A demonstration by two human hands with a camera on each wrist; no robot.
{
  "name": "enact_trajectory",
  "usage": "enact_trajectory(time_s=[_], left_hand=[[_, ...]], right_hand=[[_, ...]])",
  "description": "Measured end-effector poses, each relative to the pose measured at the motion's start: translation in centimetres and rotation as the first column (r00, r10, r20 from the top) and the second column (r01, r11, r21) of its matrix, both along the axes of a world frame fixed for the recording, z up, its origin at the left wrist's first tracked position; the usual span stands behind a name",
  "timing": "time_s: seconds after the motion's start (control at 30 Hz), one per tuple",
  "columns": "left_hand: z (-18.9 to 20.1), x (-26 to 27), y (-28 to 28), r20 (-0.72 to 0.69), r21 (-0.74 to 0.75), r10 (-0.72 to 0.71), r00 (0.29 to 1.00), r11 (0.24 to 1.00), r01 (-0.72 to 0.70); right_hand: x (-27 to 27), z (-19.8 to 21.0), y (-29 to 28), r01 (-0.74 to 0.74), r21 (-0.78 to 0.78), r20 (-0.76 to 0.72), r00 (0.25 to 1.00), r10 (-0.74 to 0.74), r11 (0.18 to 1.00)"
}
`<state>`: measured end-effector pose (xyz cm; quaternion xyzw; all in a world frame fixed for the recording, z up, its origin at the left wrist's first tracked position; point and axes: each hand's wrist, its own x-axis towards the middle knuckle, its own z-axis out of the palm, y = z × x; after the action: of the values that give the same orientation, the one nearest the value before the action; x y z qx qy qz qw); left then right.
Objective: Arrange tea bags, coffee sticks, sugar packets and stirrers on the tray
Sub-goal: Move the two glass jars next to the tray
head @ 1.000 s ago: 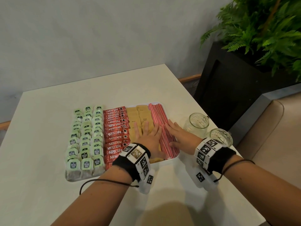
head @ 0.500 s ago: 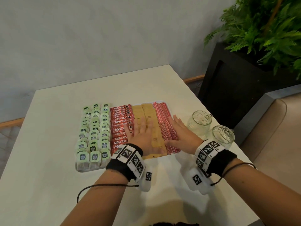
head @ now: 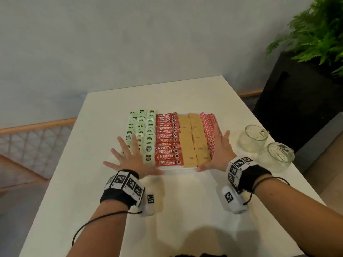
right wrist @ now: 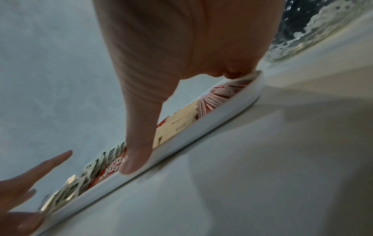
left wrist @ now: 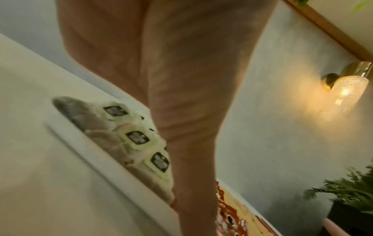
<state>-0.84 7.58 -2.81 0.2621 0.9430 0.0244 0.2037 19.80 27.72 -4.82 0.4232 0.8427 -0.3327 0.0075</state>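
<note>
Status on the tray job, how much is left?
Looks nearly done: tea bags, coffee sticks, sugar packets and stirrers lie in rows on the tray. Left hand and right hand, both open, hold nothing. Nothing loose shows on the table.

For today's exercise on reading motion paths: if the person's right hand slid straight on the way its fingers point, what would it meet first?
The right hand points away along the tray's right side, so probably the red-striped stirrers there; its height above them is unclear.

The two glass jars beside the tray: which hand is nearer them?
Right. The right hand lies spread over the tray's stirrers, just left of the glass jars. The left hand is over the tea bags, across the tray.
</note>
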Motion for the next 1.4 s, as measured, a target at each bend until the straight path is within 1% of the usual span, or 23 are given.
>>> enact_trajectory(time_s=[0.07, 0.23, 0.43, 0.6, 0.77, 0.87, 0.93, 1.0, 1.07, 1.17, 1.23, 1.3, 1.37, 1.4], left_hand=[[0.0, -0.5, -0.7, 0.032, 0.031, 0.036, 0.999, 0.999, -0.037], [0.1, -2.1, -1.2, 0.026, 0.047, 0.057, 0.998, 0.997, -0.058], [0.4, -5.5, -1.2, 0.067, 0.038, 0.069, 0.995, 0.997, -0.072], [0.2, -8.0, -0.6, 0.042, 0.018, 0.046, 0.998, 0.999, -0.047], [0.0, -9.9, 0.1, 0.043, -0.004, 0.026, 0.999, 1.0, -0.026], [0.1, -10.3, 0.2, 0.063, -0.036, 0.019, 0.998, 0.999, -0.016], [0.6, -9.6, 0.4, 0.059, -0.071, 0.031, 0.998, 0.997, -0.027], [1.4, -8.1, 1.1, 0.008, -0.092, 0.015, 1.0, 0.996, -0.015], [2.2, -5.9, 2.6, -0.03, -0.069, -0.064, 0.997, 0.996, 0.062], [3.5, -1.1, 5.8, -0.066, 0.012, -0.227, 0.972, 0.974, 0.228], [4.1, 2.6, 8.1, -0.056, 0.064, -0.336, 0.94, 0.938, 0.34], [4.2, 5.8, 10.0, -0.051, 0.108, -0.429, 0.902, 0.895, 0.432], [4.1, 8.5, 11.5, -0.036, 0.155, -0.502, 0.864, 0.851, 0.501], [4.0, 9.8, 12.1, -0.02, 0.19, -0.535, 0.844, 0.827, 0.529]], right_hand=[[-0.5, 0.3, 0.3, 0.0, -0.041, 0.001, 1.0, 0.0, 0.999], [-2.9, 1.1, 0.8, -0.021, -0.076, 0.033, 0.999, 0.023, 0.997], [-6.8, 1.3, 0.9, -0.027, -0.059, 0.045, 0.999, 0.029, 0.998], [-9.1, 1.2, 1.3, -0.017, -0.034, 0.052, 0.998, 0.018, 0.999], [-10.3, 1.1, 1.6, -0.001, -0.012, 0.042, 0.999, 0.001, 1.0], [-10.2, 1.0, 1.4, -0.019, 0.009, 0.027, 0.999, 0.019, 1.0], [-9.6, 1.3, 1.3, -0.04, 0.014, 0.004, 0.999, 0.04, 0.999], [-8.1, 2.0, 1.0, -0.056, 0.014, -0.024, 0.998, 0.057, 0.998], [-5.9, 3.0, 0.7, -0.064, 0.037, -0.069, 0.995, 0.067, 0.997], [-1.5, 4.2, 1.2, -0.032, 0.121, -0.109, 0.993, 0.045, 0.992], [1.9, 5.0, 2.3, 0.003, 0.188, -0.063, 0.998, 0.009, 0.982], [5.4, 5.8, 3.5, 0.065, 0.244, 0.012, 0.997, -0.07, 0.967], [8.5, 6.9, 4.4, 0.131, 0.262, 0.087, 0.984, -0.158, 0.956], [9.9, 7.2, 4.7, 0.157, 0.246, 0.127, 0.973, -0.193, 0.956]])
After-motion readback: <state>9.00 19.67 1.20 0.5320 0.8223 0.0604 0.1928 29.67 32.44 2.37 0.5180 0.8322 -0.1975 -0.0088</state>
